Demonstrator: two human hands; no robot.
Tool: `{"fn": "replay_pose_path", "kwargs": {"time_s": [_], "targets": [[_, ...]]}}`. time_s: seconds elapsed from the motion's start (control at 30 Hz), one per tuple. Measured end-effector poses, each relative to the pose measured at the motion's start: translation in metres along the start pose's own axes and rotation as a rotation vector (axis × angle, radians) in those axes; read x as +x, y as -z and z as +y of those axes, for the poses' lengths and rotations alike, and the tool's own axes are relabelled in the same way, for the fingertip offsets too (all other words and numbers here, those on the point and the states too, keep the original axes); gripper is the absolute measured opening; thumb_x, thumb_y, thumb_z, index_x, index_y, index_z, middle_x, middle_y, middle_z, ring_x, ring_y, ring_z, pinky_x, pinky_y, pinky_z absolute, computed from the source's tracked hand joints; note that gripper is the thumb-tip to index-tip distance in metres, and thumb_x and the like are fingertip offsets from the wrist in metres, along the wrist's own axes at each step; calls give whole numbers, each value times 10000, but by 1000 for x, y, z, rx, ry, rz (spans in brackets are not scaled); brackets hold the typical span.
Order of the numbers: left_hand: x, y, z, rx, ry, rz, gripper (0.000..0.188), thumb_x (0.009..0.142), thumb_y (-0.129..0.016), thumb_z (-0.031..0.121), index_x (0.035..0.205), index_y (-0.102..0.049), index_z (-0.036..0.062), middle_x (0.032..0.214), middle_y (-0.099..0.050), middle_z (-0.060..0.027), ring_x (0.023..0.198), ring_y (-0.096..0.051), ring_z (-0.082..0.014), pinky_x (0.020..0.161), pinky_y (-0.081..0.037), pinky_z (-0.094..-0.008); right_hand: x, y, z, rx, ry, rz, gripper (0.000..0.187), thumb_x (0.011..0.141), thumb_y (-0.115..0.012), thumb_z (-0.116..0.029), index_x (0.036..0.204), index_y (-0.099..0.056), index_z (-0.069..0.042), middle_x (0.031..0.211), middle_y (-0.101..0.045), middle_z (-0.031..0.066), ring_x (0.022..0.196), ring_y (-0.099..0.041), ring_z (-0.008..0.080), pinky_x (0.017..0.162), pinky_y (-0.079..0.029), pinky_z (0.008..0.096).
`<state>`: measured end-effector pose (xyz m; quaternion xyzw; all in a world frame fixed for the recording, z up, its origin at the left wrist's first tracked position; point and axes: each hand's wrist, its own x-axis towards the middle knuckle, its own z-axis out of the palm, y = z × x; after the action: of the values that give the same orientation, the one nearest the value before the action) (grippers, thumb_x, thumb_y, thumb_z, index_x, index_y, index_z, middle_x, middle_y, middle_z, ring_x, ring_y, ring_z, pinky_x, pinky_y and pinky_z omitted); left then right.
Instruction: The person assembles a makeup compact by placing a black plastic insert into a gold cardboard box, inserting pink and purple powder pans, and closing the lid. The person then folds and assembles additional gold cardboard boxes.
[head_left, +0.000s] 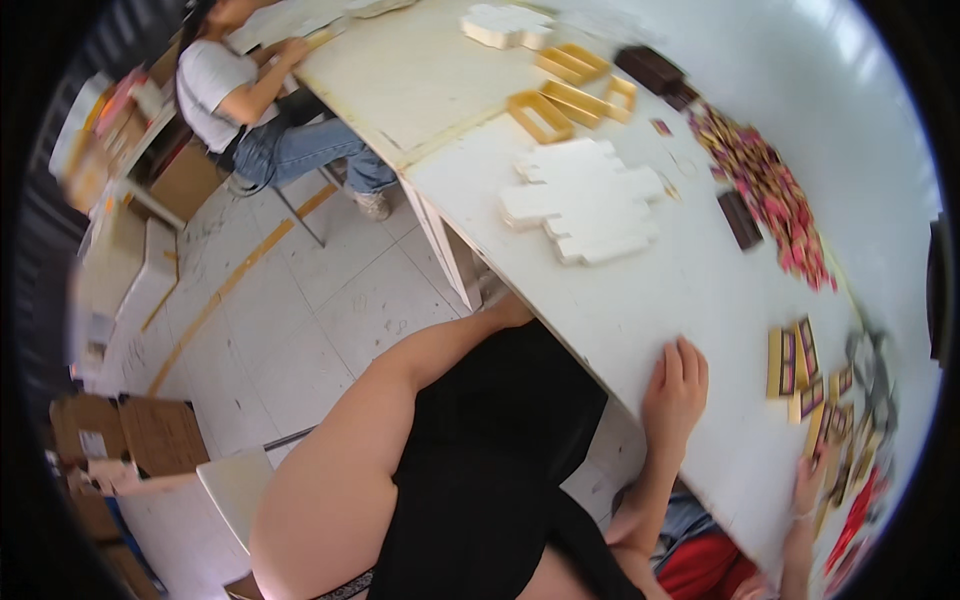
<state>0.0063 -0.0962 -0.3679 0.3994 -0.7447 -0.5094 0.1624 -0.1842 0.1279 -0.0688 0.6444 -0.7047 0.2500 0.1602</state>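
Observation:
My right hand (676, 385) rests on the white table (600, 320) near its front edge, back up, fingers loosely stretched and nothing seen in them. My left arm reaches across my black clothing; at the table's edge only part of my left hand (514, 312) shows, its fingers hidden. Ahead of my right hand lies a stack of flat white cardboard blanks (588, 205). To its right stand several small gold boxes with dark panels (790, 362). Beyond spreads a heap of small red and gold pieces (760, 185), with a dark brown block (740, 220) beside it.
Gold trays (540, 116), dark brown boxes (648, 70) and more white blanks (506, 25) lie farther back. Another person's hand (808, 482) is by the gold boxes at lower right. A seated person (225, 95) works at far left. Cardboard boxes (160, 437) stand on the floor.

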Motion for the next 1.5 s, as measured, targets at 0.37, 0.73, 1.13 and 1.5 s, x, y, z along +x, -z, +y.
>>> {"fn": "replay_pose_path", "kwargs": {"time_s": [0.37,0.73,1.13,1.5], "targets": [[-17,6,-115,277,399,47,475,893,-639,333,1280,-622,58,1258,-633,-219,1169,-600,-381,992,-482,-441,-3,0,1,-68,-3,-48,184,900,-579,-1,1072,-633,32,1177,-630,194,1091,-582,400,927,-492,470],[63,-13,-68,461,88,-222,481,883,-649,341,1270,-627,56,1251,-637,-218,1164,-603,-380,988,-484,-441,31,4,-12,-20,-59,55,233,738,-654,53,959,-644,-22,1022,-663,124,931,-633,334,783,-535,412],[70,-76,-32,563,-29,-433,488,873,-660,350,1260,-632,53,1243,-641,-217,1158,-606,-380,984,-486,-442,11,3,-9,-26,-107,15,197,780,-678,-28,970,-636,-53,1076,-634,66,999,-588,276,851,-498,384],[77,-77,-23,580,-35,-454,495,864,-670,358,1251,-638,51,1236,-645,-216,1152,-609,-380,980,-489,-442,10,-3,-5,-15,-124,10,191,794,-677,-38,979,-633,-48,1088,-630,64,1011,-578,275,859,-492,385]]}}
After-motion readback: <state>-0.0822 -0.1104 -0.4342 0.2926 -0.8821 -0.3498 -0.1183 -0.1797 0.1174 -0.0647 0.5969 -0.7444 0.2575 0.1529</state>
